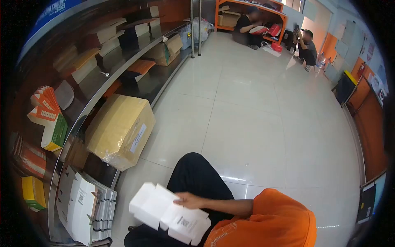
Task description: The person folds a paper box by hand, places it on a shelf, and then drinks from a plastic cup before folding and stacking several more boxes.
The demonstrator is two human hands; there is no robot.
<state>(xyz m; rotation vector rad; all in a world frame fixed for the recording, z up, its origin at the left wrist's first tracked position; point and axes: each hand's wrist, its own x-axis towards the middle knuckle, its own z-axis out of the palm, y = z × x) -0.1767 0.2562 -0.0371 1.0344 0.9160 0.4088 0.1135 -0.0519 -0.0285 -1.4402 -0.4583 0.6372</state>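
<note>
My right hand [189, 200] is closed on the upper edge of a white, unfolded cardboard box [175, 214], with the fingers on its face. The sheet has creases, cut flaps and a small printed code, and lies tilted over my black-trousered legs [199, 173]. An orange sleeve covers the upper part of that arm. My left hand is out of view. To the left of the sheet, a stack of similar white flat boxes [82, 206] stands beside the shelf.
A dark shelf with a metal edge [88, 105] holds cartons. A large taped brown box [119, 129] protrudes from its lower level. Green-and-orange packaging [53, 127] lies at left. Two people [247, 31] [306, 49] are low down near an orange rack [249, 6] at the back.
</note>
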